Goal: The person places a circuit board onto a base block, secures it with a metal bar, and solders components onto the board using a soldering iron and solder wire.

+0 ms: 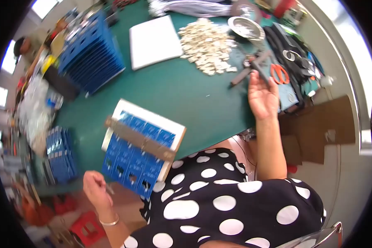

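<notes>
A blue circuit board panel point(130, 163) lies tilted in a pale board fixture point(180, 134), with a brown bar point(142, 142) across it. The fixture overlaps the table's near edge by my lap. Left of the panel's lower corner is my left hand point(97, 191), its fingers curled. Something small and pale shows beside its fingers, too small to name. On the right, my right hand point(263, 98) is palm up with fingers stretched out. Its fingertips reach a dark tool with crossed arms point(256, 65); whether they touch it I cannot tell.
A heap of small cream-coloured parts point(206, 45) lies beside a white slab point(155, 42). Orange-handled scissors point(279, 74) and a metal bowl-like holder point(246, 28) are at the right. Blue boards stand in a rack point(93, 53); another blue stack point(61, 155) is at left.
</notes>
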Demonstrator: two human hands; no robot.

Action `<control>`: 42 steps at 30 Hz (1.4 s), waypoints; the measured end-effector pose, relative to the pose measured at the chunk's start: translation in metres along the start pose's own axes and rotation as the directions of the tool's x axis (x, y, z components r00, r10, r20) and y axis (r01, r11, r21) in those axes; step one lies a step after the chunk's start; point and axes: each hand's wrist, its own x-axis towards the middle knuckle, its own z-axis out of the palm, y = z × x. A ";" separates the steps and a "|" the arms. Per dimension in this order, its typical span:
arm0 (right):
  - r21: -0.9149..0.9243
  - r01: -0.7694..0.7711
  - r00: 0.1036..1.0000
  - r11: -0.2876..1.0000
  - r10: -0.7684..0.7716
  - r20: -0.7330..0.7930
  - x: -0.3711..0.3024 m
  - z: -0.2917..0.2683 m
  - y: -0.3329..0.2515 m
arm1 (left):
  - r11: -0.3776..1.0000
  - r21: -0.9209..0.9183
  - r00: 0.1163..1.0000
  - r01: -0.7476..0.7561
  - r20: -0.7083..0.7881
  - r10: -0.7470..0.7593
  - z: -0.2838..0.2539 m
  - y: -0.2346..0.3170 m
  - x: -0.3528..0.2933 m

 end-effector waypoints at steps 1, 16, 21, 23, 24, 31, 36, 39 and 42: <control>-0.016 0.001 1.000 1.000 -0.001 -0.022 -0.005 0.009 0.007 | 0.999 0.042 0.998 0.025 -0.056 -0.023 -0.005 -0.001 -0.009; -0.086 0.922 0.379 -0.378 0.831 0.407 -0.110 0.124 0.243 | 0.657 -0.419 0.772 0.626 0.450 -0.449 0.030 -0.026 -0.075; -0.302 0.863 0.498 -0.405 0.785 0.369 -0.100 0.129 0.246 | 0.569 -0.483 0.744 0.665 0.494 -0.451 0.037 -0.027 -0.067; -0.479 0.786 0.586 -0.391 0.718 0.375 -0.092 0.126 0.230 | 0.556 -0.549 0.779 0.624 0.490 -0.391 0.038 -0.024 -0.068; -0.556 0.718 0.665 -0.418 0.648 0.371 -0.087 0.124 0.219 | 0.554 -0.568 0.791 0.608 0.490 -0.366 0.034 -0.022 -0.068; -0.516 0.557 0.830 -0.650 0.433 0.351 -0.044 0.111 0.158 | 0.713 -0.657 0.964 0.247 0.090 -0.251 -0.029 0.010 -0.044; -0.369 0.677 0.734 -0.637 0.540 0.412 -0.040 0.084 0.156 | 0.779 -0.621 0.977 0.091 -0.096 -0.190 -0.112 0.015 0.012; -0.231 0.677 0.729 -0.698 0.594 0.341 -0.041 0.093 0.152 | 0.837 -0.543 0.941 0.068 -0.244 -0.234 -0.147 0.000 0.045; -0.209 0.691 0.710 -0.692 0.596 0.376 -0.029 0.135 0.140 | 0.982 -0.187 0.905 -0.009 -0.419 -0.071 -0.173 -0.004 0.065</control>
